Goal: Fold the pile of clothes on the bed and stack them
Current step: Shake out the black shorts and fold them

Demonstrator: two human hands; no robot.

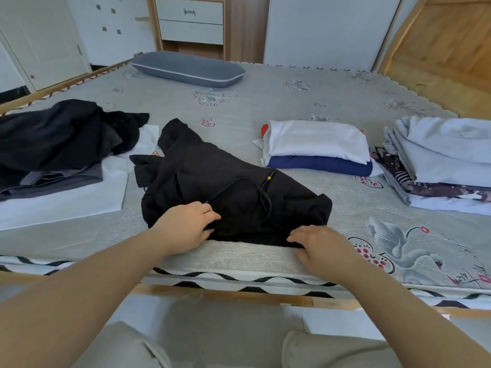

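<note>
A black garment with a drawstring lies crumpled in the middle of the bed, close to its near edge. My left hand grips its near-left hem, fingers curled into the cloth. My right hand pinches the near-right hem against the mattress. To the left lies an unfolded pile of dark clothes on a white garment. On the right stands a folded stack, a white piece over a navy one.
A second folded stack of pale grey and patterned cloth sits at the far right. A grey pillow lies at the head of the bed, with a drawer unit behind it. The wooden bed rail runs just below my hands.
</note>
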